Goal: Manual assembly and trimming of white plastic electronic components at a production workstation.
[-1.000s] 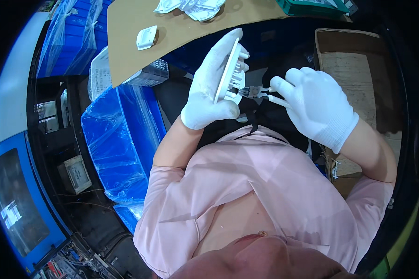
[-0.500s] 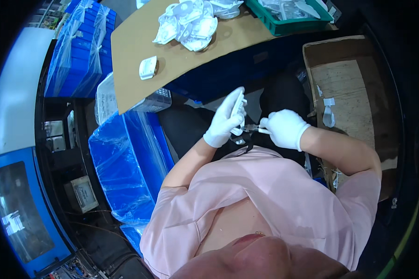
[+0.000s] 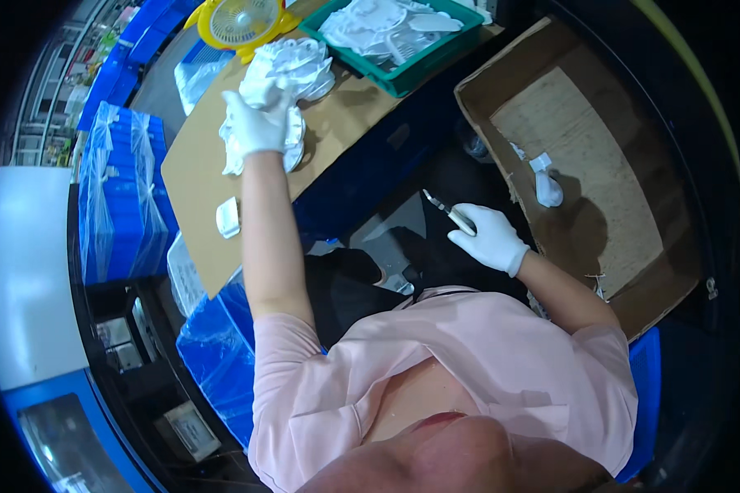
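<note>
My left hand (image 3: 259, 125), in a white glove, reaches out over a pile of white plastic parts (image 3: 304, 70) on the brown table. Its fingers look spread, though white glove and white parts blend at the fingertips. I see no part clearly gripped in it. My right hand (image 3: 489, 240), also gloved, is closed around the pale handle of a small knife (image 3: 446, 210), whose thin metal tip points up and left above my lap. One separate white plastic part (image 3: 228, 218) lies near the table's left edge.
A green crate (image 3: 393, 80) heaped with white parts stands at the table's back, beside a yellow fan (image 3: 242, 23). To the right is an open cardboard box (image 3: 608, 164) holding a white piece (image 3: 548, 189) and scraps. A plastic-lined blue bin (image 3: 214, 353) stands lower left.
My left hand has left my lap, where it held a white plastic part, and stretched forward to the pile. My right hand, still holding the knife, has drawn apart from it. The view has shifted.
</note>
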Action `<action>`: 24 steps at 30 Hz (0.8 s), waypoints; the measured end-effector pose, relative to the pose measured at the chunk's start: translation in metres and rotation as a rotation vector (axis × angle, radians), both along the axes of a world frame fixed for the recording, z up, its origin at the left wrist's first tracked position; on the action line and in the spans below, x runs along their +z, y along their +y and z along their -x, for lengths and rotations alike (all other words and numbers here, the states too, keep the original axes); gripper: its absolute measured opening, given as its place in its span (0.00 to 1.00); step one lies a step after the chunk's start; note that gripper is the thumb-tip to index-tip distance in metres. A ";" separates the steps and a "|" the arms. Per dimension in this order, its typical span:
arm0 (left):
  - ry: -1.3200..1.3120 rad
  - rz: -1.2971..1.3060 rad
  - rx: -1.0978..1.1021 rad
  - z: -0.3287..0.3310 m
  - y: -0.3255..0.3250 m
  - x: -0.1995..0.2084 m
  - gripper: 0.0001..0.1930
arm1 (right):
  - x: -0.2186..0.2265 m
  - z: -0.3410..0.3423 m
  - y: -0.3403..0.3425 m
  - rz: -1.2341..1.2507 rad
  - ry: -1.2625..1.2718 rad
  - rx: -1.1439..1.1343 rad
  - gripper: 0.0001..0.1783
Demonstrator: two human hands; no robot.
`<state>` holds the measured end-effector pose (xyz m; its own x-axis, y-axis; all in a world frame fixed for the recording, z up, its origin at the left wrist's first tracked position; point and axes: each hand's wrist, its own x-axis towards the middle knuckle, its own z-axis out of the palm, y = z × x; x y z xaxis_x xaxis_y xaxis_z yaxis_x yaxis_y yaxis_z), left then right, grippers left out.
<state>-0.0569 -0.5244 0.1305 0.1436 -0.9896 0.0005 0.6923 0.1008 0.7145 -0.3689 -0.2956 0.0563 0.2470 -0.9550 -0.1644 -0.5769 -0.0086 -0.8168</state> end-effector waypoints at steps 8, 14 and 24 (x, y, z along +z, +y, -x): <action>-0.514 -0.076 0.143 -0.001 0.016 -0.020 0.16 | -0.001 -0.051 -0.094 0.171 0.103 -0.047 0.18; -0.961 -0.142 0.206 -0.006 0.131 -0.071 0.22 | -0.034 -0.150 -0.206 0.513 0.511 -0.119 0.18; -0.864 -0.392 -0.019 0.006 0.205 -0.116 0.22 | -0.016 -0.136 -0.135 0.988 -0.289 -0.241 0.08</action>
